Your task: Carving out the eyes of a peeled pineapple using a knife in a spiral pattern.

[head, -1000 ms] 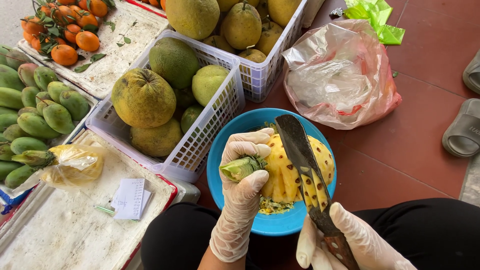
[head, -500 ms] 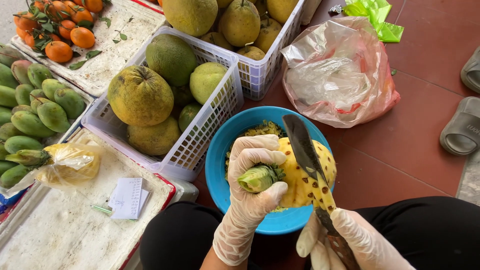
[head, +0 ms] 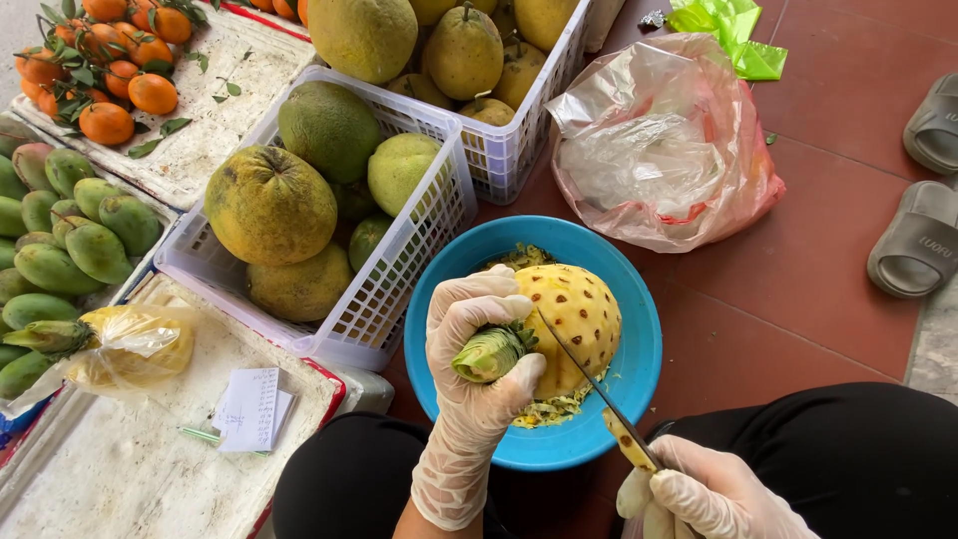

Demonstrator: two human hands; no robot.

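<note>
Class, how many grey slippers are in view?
2. One grey slipper lies at the top right edge of the floor; the other grey slipper lies just below it. More may be out of frame.

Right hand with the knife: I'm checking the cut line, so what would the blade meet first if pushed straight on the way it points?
The right hand aims the knife up-left; it already lies against the peeled pineapple, with the left hand likely next.

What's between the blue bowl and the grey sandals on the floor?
Head view: bare red tiled floor between the blue bowl and the grey sandals; the pink plastic bag sits further back.
</note>
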